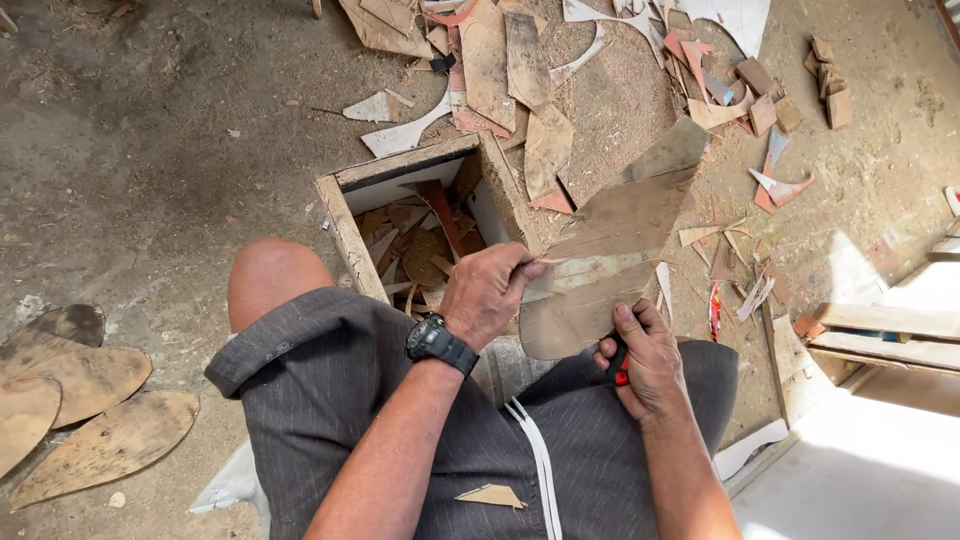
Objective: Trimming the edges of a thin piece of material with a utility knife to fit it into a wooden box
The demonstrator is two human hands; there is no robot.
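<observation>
From the head camera, the person sits low, with knees apart, in dark striped shorts. The left hand has a black watch on its wrist. Its fingers are pinched shut on the left edge of a big brown sheet that looks like thin card or leather. The sheet is held up in the air, tilted, above the lap, just right of a wooden box.

The right hand is at the bottom edge of the sheet. Its fingers are curled tight around a small tool with a black and red handle. The thumb presses on the sheet. The blade is hidden, so I cannot tell if it is a knife or scissors.

To cut well here, I think the left hand should keep the sheet pulled flat and firm, and stay away from the cutting line. The right hand should go slowly along the round bottom edge and turn the sheet, not the wrist.

The box is open on top and holds many brown scraps. More scraps lie on the dirt floor behind it. Some flat pieces shaped like shoe soles lie on the floor at the person's left. A small scrap sits on the shorts. Pale wooden boards are at the right.
</observation>
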